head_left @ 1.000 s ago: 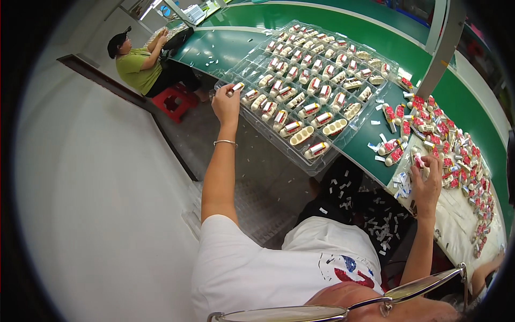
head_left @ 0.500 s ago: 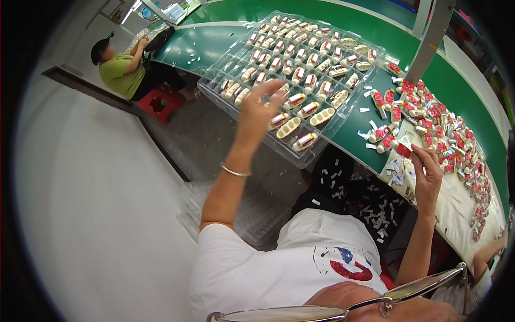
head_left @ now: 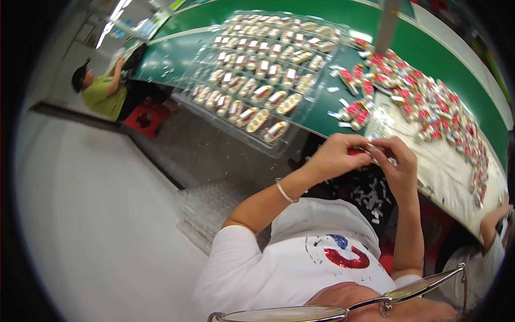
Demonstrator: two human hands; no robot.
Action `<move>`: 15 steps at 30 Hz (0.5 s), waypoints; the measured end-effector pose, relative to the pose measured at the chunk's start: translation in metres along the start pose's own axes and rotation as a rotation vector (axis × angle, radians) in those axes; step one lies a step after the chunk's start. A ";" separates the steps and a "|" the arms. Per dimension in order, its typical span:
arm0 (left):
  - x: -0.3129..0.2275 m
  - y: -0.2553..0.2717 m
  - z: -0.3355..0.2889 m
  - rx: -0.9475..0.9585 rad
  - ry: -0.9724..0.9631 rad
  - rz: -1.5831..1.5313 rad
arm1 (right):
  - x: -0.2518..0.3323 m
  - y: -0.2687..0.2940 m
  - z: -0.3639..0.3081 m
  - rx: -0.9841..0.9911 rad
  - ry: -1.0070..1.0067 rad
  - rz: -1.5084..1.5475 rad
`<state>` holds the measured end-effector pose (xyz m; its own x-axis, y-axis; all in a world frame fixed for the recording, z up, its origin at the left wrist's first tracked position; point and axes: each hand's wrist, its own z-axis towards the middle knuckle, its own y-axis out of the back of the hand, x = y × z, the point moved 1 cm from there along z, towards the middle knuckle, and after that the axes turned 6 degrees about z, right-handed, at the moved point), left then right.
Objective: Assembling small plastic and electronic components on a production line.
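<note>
In front of my chest both hands meet over a small red-labelled oblong piece (head_left: 354, 152), mostly hidden by the fingers. My left hand (head_left: 338, 157), with a bangle at the wrist, is closed around it. Thumb and fingers of my right hand (head_left: 397, 161) pinch at its end. Just beyond lie more cream oblong pieces with red labels (head_left: 360, 116), bordering on a long heap (head_left: 429, 104). To the left, a clear compartment tray (head_left: 279, 149) is filled with rows of cream oblong pieces, many bearing a red and white label and some showing round hollows.
A metal post (head_left: 387, 27) rises behind the heap. White paper slips litter the green table (head_left: 322, 115) and my dark lap (head_left: 370, 198). Stacked clear trays (head_left: 206, 206) are at lower left. One person (head_left: 102, 94) sits at far left; another's arm (head_left: 491, 225) shows at right.
My left hand has come down from above the tray to my right hand and closed on the red-labelled piece. My right hand has drawn slightly leftward with it. The whole view has shifted.
</note>
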<state>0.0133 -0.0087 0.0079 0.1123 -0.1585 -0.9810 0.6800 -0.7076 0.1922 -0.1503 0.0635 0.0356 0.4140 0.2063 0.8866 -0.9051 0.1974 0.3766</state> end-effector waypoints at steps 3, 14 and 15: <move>0.001 0.002 -0.004 -0.075 0.189 -0.350 | -0.013 -0.007 0.003 0.032 -0.104 0.228; 0.001 -0.003 0.002 -0.182 0.175 -0.367 | -0.025 -0.003 -0.002 0.068 -0.348 0.764; 0.002 -0.003 0.002 -0.183 0.176 -0.367 | -0.026 -0.003 -0.002 0.068 -0.349 0.765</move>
<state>0.0101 -0.0083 0.0056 -0.0493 0.2115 -0.9761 0.8131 -0.5591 -0.1622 -0.1579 0.0595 0.0107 -0.3596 -0.0507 0.9317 -0.9322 0.0629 -0.3564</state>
